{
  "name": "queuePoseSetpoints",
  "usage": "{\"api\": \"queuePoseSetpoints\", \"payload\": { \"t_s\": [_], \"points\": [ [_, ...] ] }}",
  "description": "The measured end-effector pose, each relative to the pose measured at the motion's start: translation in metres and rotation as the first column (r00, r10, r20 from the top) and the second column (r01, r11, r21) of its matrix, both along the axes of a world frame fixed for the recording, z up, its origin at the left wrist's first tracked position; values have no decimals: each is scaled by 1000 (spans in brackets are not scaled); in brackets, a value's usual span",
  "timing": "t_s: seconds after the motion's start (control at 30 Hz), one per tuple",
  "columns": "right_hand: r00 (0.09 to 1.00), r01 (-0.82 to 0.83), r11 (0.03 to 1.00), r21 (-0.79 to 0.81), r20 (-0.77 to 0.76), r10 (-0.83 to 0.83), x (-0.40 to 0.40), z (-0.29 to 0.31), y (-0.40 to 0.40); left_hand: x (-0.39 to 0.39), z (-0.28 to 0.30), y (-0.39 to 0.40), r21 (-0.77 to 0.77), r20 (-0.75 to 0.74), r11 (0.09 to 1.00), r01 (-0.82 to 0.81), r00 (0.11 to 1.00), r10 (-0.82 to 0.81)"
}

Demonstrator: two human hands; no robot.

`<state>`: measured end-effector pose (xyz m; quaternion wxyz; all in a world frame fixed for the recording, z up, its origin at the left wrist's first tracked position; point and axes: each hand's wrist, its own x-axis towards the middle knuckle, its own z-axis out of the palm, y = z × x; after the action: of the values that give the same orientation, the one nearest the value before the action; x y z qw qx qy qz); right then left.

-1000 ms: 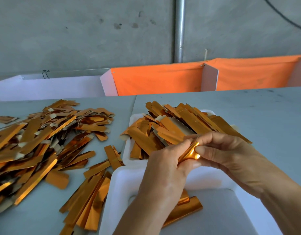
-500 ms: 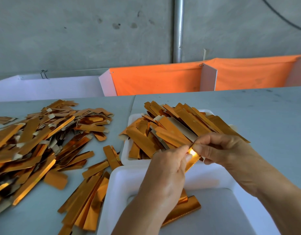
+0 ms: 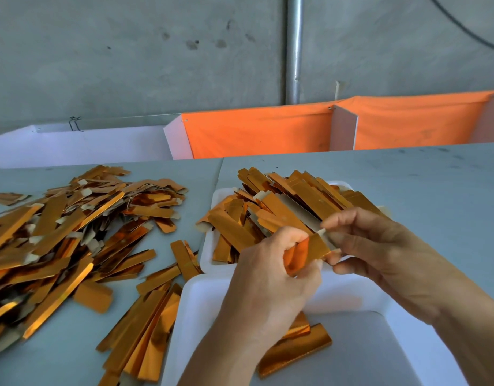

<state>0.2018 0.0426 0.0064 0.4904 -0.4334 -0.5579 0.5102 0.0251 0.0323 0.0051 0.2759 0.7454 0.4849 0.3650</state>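
1. A shiny orange-gold strip (image 3: 310, 250) is held in the air between both hands. It sits above the line where two white trays meet, toward the near edge of the table (image 3: 413, 190).
2. The left hand (image 3: 268, 282) grips the strip's left part, its fingers curled round the bent foil.
3. The right hand (image 3: 379, 246) pinches the strip's right end between thumb and fingertips, at a small pale tab (image 3: 321, 232).
4. The near tray (image 3: 204, 296) lies under the hands at the table's near edge. A few folded gold pieces (image 3: 296, 349) lie in it, partly hidden by the left forearm.
5. The far tray (image 3: 207, 254) touches the near tray's far rim and is heaped with flat gold strips (image 3: 290, 201).
6. A large loose pile (image 3: 59, 232) of the same strips spreads along the table's left side. A smaller bunch (image 3: 148, 330) lies just beside the near tray's left wall.
7. Beyond the table's far edge hang an orange cloth (image 3: 268, 132) and a white board (image 3: 87, 147). A metal pipe (image 3: 294, 51) stands upright against the grey wall.
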Motion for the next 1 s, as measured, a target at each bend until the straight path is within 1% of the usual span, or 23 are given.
{"api": "queuePoseSetpoints", "payload": {
  "t_s": [0.13, 0.33, 0.43, 0.6, 0.73, 0.77, 0.8, 0.87, 0.93, 1.0],
  "points": [
    [999, -47, 999, 20, -11, 47, 2, 4, -1, -4, 0, 1, -36, 34, 999, 40, 999, -39],
    [987, -154, 987, 51, 59, 151, 11, 8, -3, -9, -1, 3, -56, 59, 994, 91, 994, -88],
    [983, -154, 984, 90, 117, 143, 13, 8, -3, -10, 0, 2, -47, 58, 992, 115, 992, -112],
    [985, -131, 984, 125, 130, 114, 7, 9, -4, -10, 0, 2, -21, 40, 989, 148, 988, -147],
    [966, -138, 980, 144, 236, 101, 3, 7, -4, -8, -1, 1, 15, -20, 990, 141, 990, -141],
    [967, -137, 981, 136, 233, 102, 3, 6, -3, -8, -1, 0, 20, -31, 990, 143, 989, -142],
    [975, -124, 986, 115, 197, 100, 2, 7, -4, -8, -1, 1, 24, -33, 989, 144, 989, -144],
    [989, -139, 989, 57, 61, 135, 3, 6, -4, -9, -1, 2, 26, -21, 988, 150, 988, -150],
    [982, -175, 984, 1, -77, 175, 3, 6, -4, -11, 0, 3, 22, -12, 987, 157, 988, -157],
    [963, -227, 973, -28, -155, 220, 4, 5, -3, -12, -1, 3, 20, -12, 987, 157, 988, -157]
  ]
}}
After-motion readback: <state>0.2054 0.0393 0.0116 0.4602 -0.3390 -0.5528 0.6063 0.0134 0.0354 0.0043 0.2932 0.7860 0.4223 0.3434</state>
